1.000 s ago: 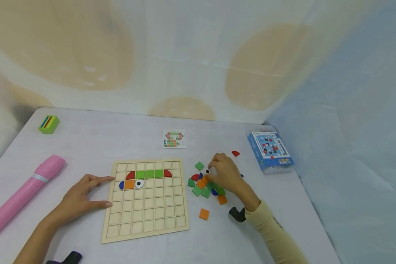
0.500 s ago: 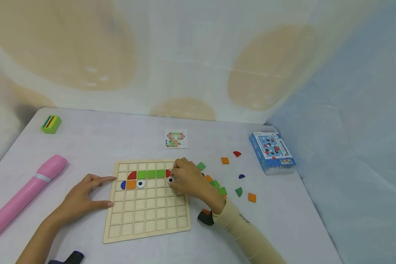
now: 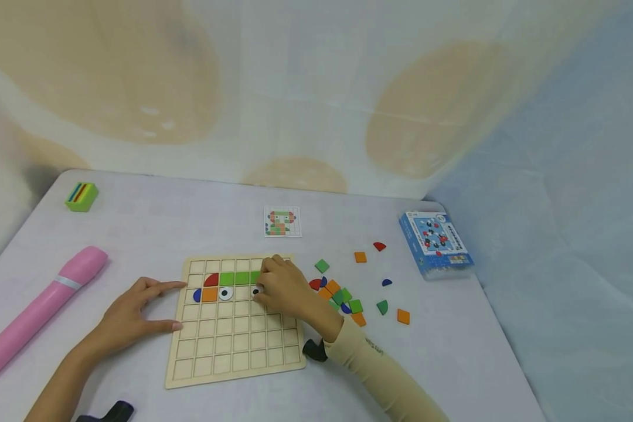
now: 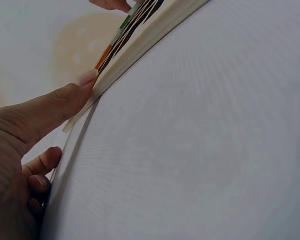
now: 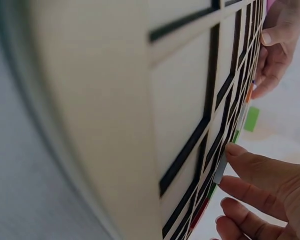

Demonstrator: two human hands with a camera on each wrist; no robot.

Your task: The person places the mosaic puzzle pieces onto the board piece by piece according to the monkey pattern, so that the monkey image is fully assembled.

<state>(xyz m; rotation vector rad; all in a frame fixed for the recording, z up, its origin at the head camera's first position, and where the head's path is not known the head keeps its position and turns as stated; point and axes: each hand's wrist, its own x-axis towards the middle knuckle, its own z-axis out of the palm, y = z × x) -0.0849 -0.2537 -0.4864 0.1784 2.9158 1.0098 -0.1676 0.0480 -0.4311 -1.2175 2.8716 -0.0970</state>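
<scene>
Head view: right hand (image 3: pixel 287 290), pinching a white eye disc (image 3: pixel 255 291), has moved toward nine o'clock, level with its twin (image 3: pixel 225 293); spread left hand (image 3: pixel 137 308) touches wooden grid board (image 3: pixel 229 346).

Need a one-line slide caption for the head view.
Left hand touches the edge of the gridded board; right hand pinches an eye piece; colored tiles lie alongside.

Tan-patched pale backdrop (image 3: pixel 300 94), white table (image 3: pixel 453 363).
</scene>
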